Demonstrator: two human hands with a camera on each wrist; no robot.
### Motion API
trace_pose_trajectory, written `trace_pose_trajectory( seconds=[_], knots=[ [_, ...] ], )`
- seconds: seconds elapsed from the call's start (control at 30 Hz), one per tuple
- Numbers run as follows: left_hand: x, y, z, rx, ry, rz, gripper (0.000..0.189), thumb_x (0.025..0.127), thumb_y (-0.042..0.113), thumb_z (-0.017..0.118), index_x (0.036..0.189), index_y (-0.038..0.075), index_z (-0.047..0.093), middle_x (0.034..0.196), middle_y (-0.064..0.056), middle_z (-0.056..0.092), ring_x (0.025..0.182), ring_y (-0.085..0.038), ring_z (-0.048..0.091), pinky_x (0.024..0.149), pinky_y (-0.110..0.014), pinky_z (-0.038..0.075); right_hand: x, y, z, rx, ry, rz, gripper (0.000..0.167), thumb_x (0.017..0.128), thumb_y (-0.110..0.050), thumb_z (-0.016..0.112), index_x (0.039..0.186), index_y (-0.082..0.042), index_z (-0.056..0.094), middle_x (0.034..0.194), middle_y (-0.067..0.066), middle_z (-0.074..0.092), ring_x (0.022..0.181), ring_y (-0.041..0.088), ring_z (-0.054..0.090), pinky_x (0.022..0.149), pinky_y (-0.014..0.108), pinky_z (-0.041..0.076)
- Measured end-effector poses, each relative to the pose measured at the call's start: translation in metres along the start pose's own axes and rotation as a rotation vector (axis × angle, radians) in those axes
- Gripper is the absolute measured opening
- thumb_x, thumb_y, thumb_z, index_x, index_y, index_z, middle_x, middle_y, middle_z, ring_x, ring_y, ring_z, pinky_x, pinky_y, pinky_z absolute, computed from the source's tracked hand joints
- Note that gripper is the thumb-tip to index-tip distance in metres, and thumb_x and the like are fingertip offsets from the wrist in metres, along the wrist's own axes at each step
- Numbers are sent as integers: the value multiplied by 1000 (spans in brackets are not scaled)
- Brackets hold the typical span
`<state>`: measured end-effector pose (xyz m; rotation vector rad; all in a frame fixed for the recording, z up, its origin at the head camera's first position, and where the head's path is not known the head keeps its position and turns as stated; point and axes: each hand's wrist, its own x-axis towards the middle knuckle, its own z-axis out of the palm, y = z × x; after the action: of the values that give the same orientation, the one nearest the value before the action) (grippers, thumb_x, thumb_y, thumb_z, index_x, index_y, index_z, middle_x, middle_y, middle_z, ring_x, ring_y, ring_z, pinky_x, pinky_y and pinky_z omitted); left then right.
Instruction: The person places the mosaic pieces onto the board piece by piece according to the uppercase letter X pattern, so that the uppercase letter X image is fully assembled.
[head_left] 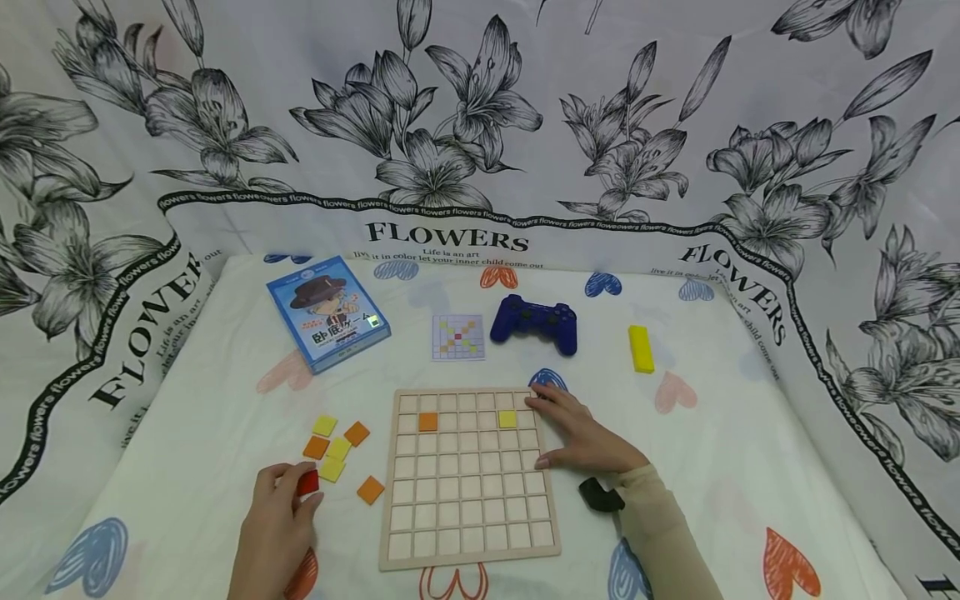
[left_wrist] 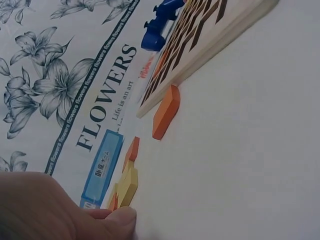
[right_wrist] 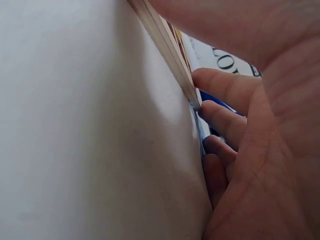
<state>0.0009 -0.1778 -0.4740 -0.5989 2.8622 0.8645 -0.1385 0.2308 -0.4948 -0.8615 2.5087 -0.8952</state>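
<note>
My left hand [head_left: 276,510] pinches a red square tile [head_left: 307,482] between thumb and fingers, left of the wooden grid board [head_left: 471,486]. Close by lie several loose yellow tiles [head_left: 325,426] and orange tiles [head_left: 370,490]. On the board, an orange tile [head_left: 427,422] and a yellow tile [head_left: 507,419] each fill a square near the far side. My right hand [head_left: 581,433] rests at the board's right edge with its fingers spread; in the right wrist view its fingertips [right_wrist: 202,75] touch the wooden rim. In the left wrist view the thumb [left_wrist: 122,218] mostly hides the red tile.
Behind the board lie a small pattern card [head_left: 458,337] with coloured squares and a dark blue game controller [head_left: 534,323]. A blue game box [head_left: 328,313] sits at the back left, a yellow block [head_left: 641,349] at the back right. Flower-printed cloth [head_left: 637,225] surrounds the table.
</note>
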Motion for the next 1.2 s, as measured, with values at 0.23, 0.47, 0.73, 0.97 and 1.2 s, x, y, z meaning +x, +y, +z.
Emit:
trace_pose_trajectory(
  seconds=[0.23,0.47,0.73,0.97,1.2],
  knots=[
    [4,-1,-3,19,-26,21,39,89,7,65,126,-1,54,123,-23,39,96,-35,52,84,-54,49,1,-1,0,7,0,0,90,74,-51,77,149,-25,34,160,-5,12,147,24,7,113,57,16],
    [11,10,-13,54,43,150,39,85,15,73,119,0,61,112,-19,50,81,-25,53,64,-37,47,1,4,1,-11,15,-33,90,74,-55,76,148,-27,33,160,-4,13,147,23,9,113,57,19],
    [24,52,-1,15,130,514,31,78,12,80,106,5,68,98,-9,58,72,-16,54,61,-31,49,2,7,2,-26,17,-43,91,73,-58,74,148,-27,33,160,-5,13,147,23,9,113,57,19],
    [34,85,22,31,64,700,30,77,18,81,103,10,68,93,-1,58,70,-10,49,60,-26,45,2,7,1,-28,13,-55,91,74,-57,74,149,-25,33,160,-3,13,147,24,8,113,58,17],
    [37,104,41,13,-44,780,26,80,20,78,101,10,68,95,1,60,76,-9,53,67,-27,49,1,7,0,-13,11,-35,90,74,-56,75,148,-26,34,160,-5,12,147,23,7,113,57,17]
  ],
)
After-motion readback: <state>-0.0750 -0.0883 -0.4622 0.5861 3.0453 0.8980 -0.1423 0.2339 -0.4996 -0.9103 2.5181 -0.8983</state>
